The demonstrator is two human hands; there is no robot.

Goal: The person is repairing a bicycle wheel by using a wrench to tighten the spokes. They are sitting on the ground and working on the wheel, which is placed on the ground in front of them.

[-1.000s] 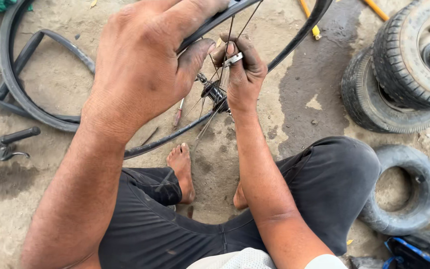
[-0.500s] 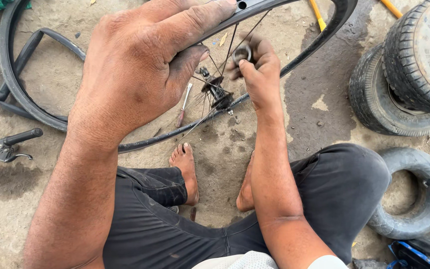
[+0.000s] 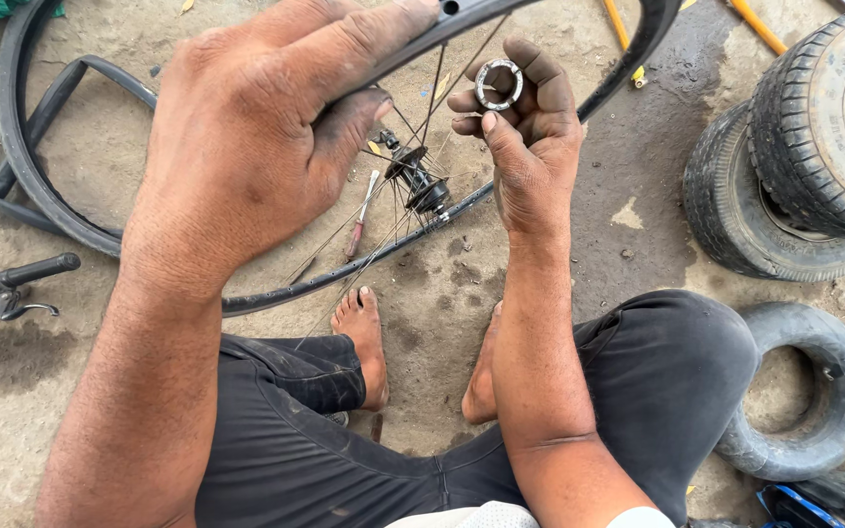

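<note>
My left hand [image 3: 256,147] grips the black rim of a spoked bicycle wheel [image 3: 628,68] and holds it upright over the ground. The wheel's hub [image 3: 418,181] sits below, between my two hands, with thin spokes fanning out. My right hand [image 3: 525,137] is raised beside the hub and pinches a small metal ring [image 3: 498,83] in its fingertips, clear of the hub. I sit on the ground in dark trousers with both bare feet [image 3: 364,342] under the wheel.
A black tyre and inner tube [image 3: 36,166] lie at the left. A handlebar with brake lever [image 3: 7,284] is at the far left. Small stacked tyres [image 3: 804,147] and a loose tube [image 3: 804,391] are at the right. A screwdriver [image 3: 359,220] lies under the wheel.
My right hand has drawn back from the hub and risen, now showing the metal ring in its fingers. My left hand stays on the rim.
</note>
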